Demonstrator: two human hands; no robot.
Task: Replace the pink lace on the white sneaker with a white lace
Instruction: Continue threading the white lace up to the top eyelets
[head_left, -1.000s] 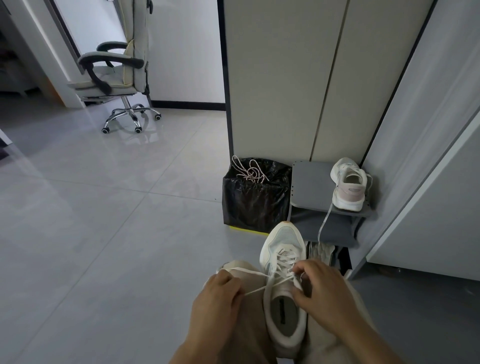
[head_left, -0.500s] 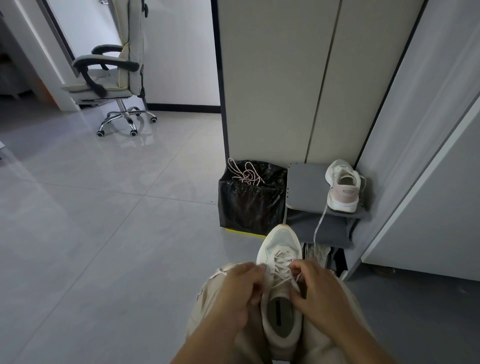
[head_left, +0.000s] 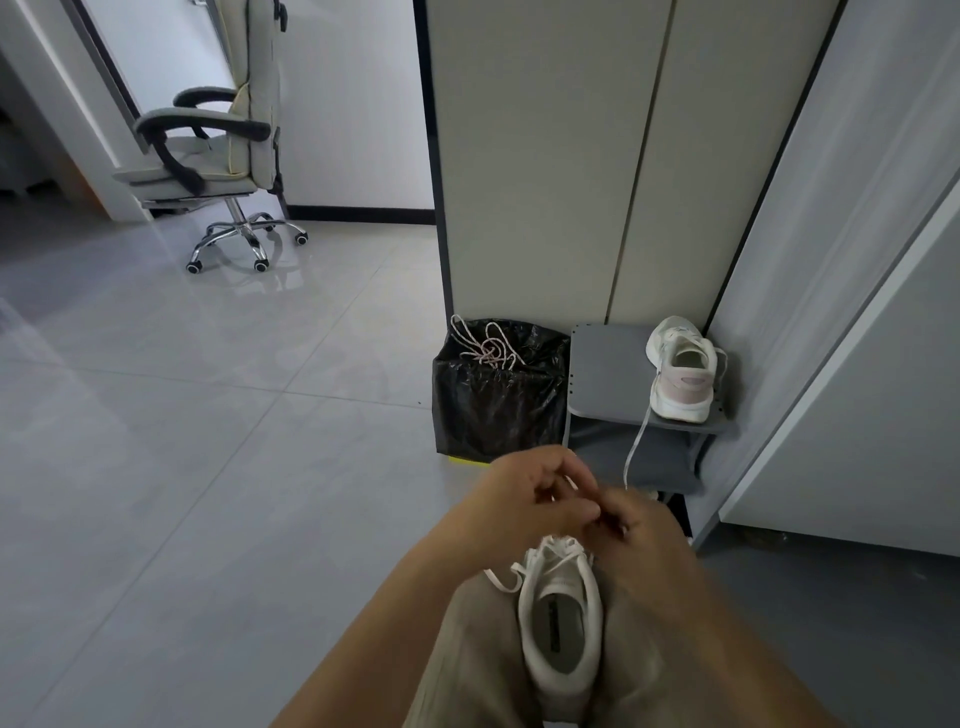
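White sneaker (head_left: 561, 629): lies heel toward us in the lap, wedged between the thighs of the beige trousers (head_left: 467, 649). We judge the wedging is what steadies it, leaving both hands free.

White lace (head_left: 558, 555): already crossed through the eyelets near the tongue, with one slack loop spilling off the sneaker's left side. The threading looks done. We take the step in hand to be tying off.

Left hand (head_left: 524, 501): raised over the toe, fingers curled, thumb pressed to the fingertips. A sliver of white shows between them, so we read it as pinching the lace.

Right hand (head_left: 641, 543): blurred, fingers curled in toward the left thumb. We cannot tell whether it grips the lace.

Black bin bag (head_left: 498, 410): lines a bin on the floor ahead, against the cabinet. The pink lace (head_left: 485, 349) lies tangled on its open top, so it is out of the sneaker and discarded. We cannot see deeper inside.

Grey shelf (head_left: 602, 374): just right of the bin. It holds a second sneaker (head_left: 683, 371), heel toward us, with a pale lace (head_left: 635, 452) dangling off the edge.

Office chair (head_left: 218, 156): well apart, far left.
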